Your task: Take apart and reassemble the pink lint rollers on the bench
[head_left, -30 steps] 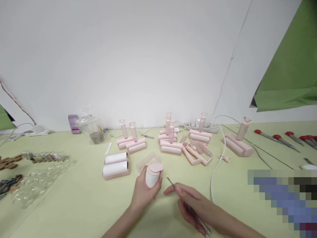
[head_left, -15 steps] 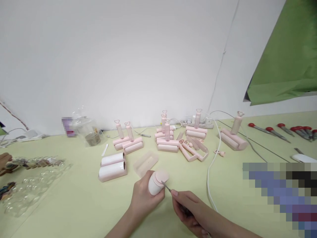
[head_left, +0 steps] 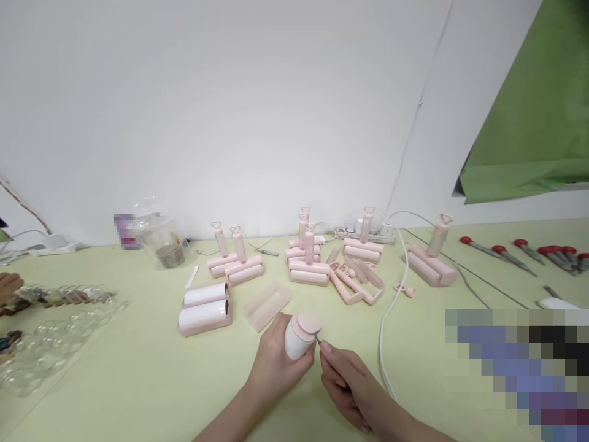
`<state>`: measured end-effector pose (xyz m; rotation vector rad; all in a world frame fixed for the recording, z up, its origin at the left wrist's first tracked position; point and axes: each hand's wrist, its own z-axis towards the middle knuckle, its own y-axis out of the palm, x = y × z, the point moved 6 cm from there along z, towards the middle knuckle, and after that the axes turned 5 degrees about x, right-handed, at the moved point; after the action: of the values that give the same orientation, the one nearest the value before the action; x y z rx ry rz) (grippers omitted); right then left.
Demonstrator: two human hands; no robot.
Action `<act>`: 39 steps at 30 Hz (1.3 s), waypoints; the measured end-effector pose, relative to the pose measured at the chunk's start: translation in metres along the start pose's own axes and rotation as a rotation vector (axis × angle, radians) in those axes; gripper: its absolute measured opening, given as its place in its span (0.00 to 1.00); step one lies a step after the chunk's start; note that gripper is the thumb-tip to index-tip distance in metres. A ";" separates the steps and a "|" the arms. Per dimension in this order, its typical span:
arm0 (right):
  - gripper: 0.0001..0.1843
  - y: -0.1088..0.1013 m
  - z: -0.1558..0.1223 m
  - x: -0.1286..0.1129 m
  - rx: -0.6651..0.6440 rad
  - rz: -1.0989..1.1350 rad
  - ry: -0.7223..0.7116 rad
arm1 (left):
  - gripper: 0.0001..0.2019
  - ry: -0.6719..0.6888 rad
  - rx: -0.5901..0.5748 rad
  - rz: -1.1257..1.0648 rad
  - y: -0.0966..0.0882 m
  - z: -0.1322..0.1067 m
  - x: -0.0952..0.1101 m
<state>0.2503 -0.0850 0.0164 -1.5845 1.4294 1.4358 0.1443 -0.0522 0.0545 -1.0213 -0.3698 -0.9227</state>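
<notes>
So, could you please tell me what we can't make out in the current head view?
All in the head view:
Most of the metal tool: hidden by the right hand.
Lower part of the white roll: hidden by the left hand.
Brown pieces: cut off by the left edge.
Lower-right patch: blurred into blocks.

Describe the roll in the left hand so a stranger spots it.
Start at the pale green table, centre front. There the left hand grips a white roll with a pink end; the right hand holds a thin metal tool at that end. Unlike the two white rolls lying to its left, it is held.
</notes>
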 end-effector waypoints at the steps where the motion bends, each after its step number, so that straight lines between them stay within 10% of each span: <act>1: 0.25 -0.003 0.002 -0.003 0.048 -0.028 -0.064 | 0.05 -0.037 -0.013 -0.031 0.004 0.003 0.001; 9: 0.25 -0.030 0.015 -0.038 0.167 -0.419 -0.221 | 0.13 -0.428 0.045 -0.371 0.016 0.024 -0.025; 14: 0.21 -0.052 0.015 -0.062 0.315 -0.790 -0.408 | 0.15 -0.676 -0.268 -0.658 0.035 0.007 -0.033; 17: 0.14 -0.050 0.025 -0.050 0.160 -0.716 -0.346 | 0.16 -0.699 -0.377 -0.753 0.042 -0.001 -0.023; 21: 0.15 -0.068 0.032 -0.061 0.286 -0.549 -0.377 | 0.17 -0.796 -0.199 -0.853 0.030 0.006 -0.033; 30: 0.25 -0.158 0.026 -0.100 0.839 -0.515 -0.466 | 0.19 -0.640 -0.025 -0.711 0.007 0.026 -0.049; 39: 0.23 -0.159 0.019 -0.095 0.970 -0.811 -0.456 | 0.12 -0.250 -0.050 0.026 -0.024 0.031 -0.022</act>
<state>0.4054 0.0066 0.0621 -0.9086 0.8078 0.4266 0.1165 -0.0198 0.0700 -1.1893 -0.5431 -0.7852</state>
